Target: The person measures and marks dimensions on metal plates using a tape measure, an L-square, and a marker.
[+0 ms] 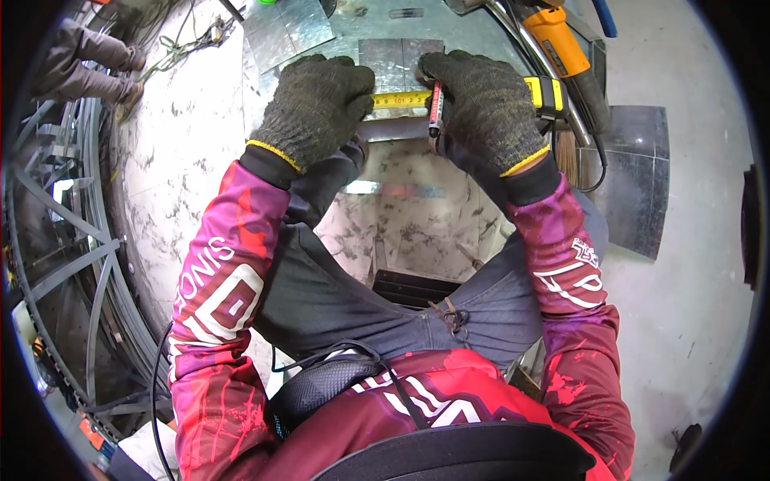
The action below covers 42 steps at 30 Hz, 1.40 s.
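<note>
Along the top of the frame stretches the metal desk point(361, 22), pale floor point(690, 208) filling the right side. Yellow tape blade point(401, 99) runs left to right, spanning the gap between two gloved hands. Red marker point(435, 108) points its black end downward, long axis nearly vertical, held at the thumb side of the right hand's point(491, 108) grip. Left hand point(317, 100) curls against the blade; whether it's pinching, I can't tell.

Pale grey floor point(698, 337), mottled with dark smudges, brightly lit
</note>
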Tool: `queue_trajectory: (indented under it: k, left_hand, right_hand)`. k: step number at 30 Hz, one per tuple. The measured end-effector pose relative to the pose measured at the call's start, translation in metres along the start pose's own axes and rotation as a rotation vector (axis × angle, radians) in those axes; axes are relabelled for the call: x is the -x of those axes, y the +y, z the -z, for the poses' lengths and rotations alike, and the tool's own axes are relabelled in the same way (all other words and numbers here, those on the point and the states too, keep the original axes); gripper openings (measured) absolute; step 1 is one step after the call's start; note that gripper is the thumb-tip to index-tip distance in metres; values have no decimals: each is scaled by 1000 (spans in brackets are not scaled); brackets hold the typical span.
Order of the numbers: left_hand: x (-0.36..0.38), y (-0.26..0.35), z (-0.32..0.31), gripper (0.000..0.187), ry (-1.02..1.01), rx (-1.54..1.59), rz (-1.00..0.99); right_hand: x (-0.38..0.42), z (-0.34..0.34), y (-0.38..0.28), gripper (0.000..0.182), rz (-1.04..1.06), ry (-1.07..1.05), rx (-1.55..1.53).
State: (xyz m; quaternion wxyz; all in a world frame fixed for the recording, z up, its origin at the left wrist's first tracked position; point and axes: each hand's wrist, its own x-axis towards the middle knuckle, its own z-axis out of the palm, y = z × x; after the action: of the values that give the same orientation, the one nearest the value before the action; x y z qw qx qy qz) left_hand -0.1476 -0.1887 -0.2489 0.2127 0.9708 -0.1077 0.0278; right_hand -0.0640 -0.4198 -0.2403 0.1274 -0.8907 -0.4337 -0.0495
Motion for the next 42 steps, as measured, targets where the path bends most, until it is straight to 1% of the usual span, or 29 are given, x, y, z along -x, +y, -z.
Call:
queue_trajectory:
  k: [1, 5, 7, 11, 13, 14, 15, 17, 18, 19, 21, 22, 23, 25, 29, 31, 32, 37, 38, 40, 42]
  left_hand:
    - [0, 1, 1, 22, -24, 4, 18]
    - [-1, 2, -1, 21, -33, 13, 37]
    - [-1, 1, -1, 22, -20, -10, 39]
    - [-2, 1, -5, 21, -15, -40, 40]
    - [-2, 1, -3, 21, -9, -45, 33]
    - [-1, 2, -2, 20, 0, -45, 26]
    - [0, 0, -4, 20, -6, -43, 30]
    - [-1, -3, -7, 20, 35, -67, -14]
    - [0, -3, -7, 20, 34, -67, -15]
    - [0, -3, -6, 20, 15, -35, 11]
    - [-2, -3, -4, 20, 3, -5, 34]
    - [-2, -2, -4, 20, 11, 46, 57]
    - [-2, -1, -4, 20, 21, 97, 79]
    - [-3, -1, -2, 20, 0, 85, 74]
    - [-2, 0, 1, 20, -39, 43, 82]
    - [-2, -4, -2, 19, -13, 47, 43]
    - [-1, -6, -3, 19, 14, 50, 8]
    - [-1, -4, -3, 20, 14, 47, 16]
    - [-1, -4, -3, 20, 17, 42, 9]
    - [-1, -5, -3, 20, 12, 45, 7]
    - [-1, -7, -4, 21, 8, 50, 4]
  right_hand:
    - [0, -1, 1, 38, 9, 33, -8]
    - [1, -1, 1, 37, -12, -10, -12]
    - [2, -5, 2, 36, 11, 26, 7]
    - [3, 2, 1, 36, 10, -40, 26]
    - [3, 2, 1, 37, 21, -8, 7]
    - [5, 1, 1, 40, 37, 26, 9]
    - [6, -1, 2, 40, 36, 21, 3]
    - [2, 0, 7, 47, -3, -15, 9]
    - [5, 14, 2, 53, 22, 12, 25]
    - [6, 20, 0, 53, 24, 13, 26]
    - [7, 27, -2, 56, -46, -94, 60]
    - [8, 30, -7, 57, -40, -131, 126]
    - [8, 26, -6, 57, -40, -130, 128]
    - [9, 15, -2, 58, 55, -32, 85]
    - [9, 9, 1, 57, -4, -69, 65]
    - [12, 1, 5, 56, 80, 72, 11]
    - [14, 0, 7, 56, 78, 70, 11]
    - [11, 4, 3, 55, 64, 9, 17]
    - [11, 4, 3, 55, 63, 8, 16]
    - [11, 4, 0, 58, 100, 84, -10]
    - [10, 5, -7, 59, 80, 45, -22]
